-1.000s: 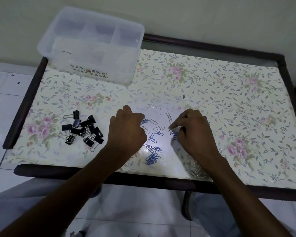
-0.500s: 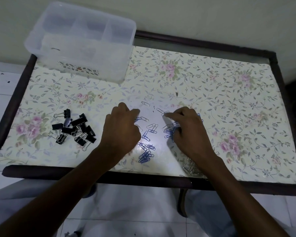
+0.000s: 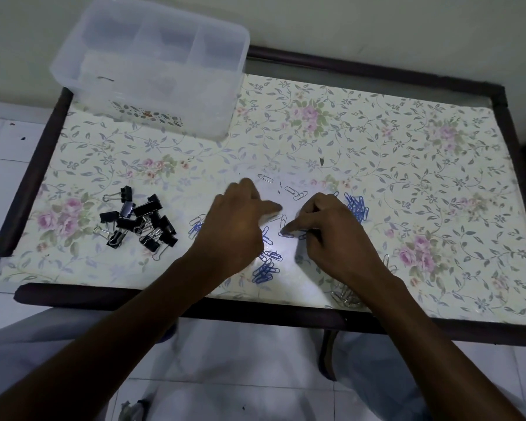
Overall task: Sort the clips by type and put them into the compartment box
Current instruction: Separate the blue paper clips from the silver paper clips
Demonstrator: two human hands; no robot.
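**Two hands among the paper clips**

The counter (image 3: 377, 141) fills most of the frame. It has a flowery cover and a dark rim.

The compartment box (image 3: 152, 65) sits in the upper left of the frame, on the far corner of the counter. It is clear plastic with walls inside that split it into parts. It is hard to tell what is in it.

The left hand (image 3: 234, 229) is in the middle of the frame, palm down. One finger points out to the right and touches the counter by a silver clip; the other fingers are bent under. It does not seem to hold anything.

The right hand (image 3: 334, 238) is just beside it. Its pointing finger presses down on a clip near the middle. The other fingers are curled in, and I cannot tell if they hold a clip.

The black binder clips (image 3: 140, 223) lie in a pile at the left.

Blue paper clips (image 3: 357, 206) lie in a bunch just past the right hand. More blue ones lie between the wrists and by the left hand.

Silver paper clips (image 3: 345, 296) lie at the lower edge, under the right wrist. A few more lie above the hands.
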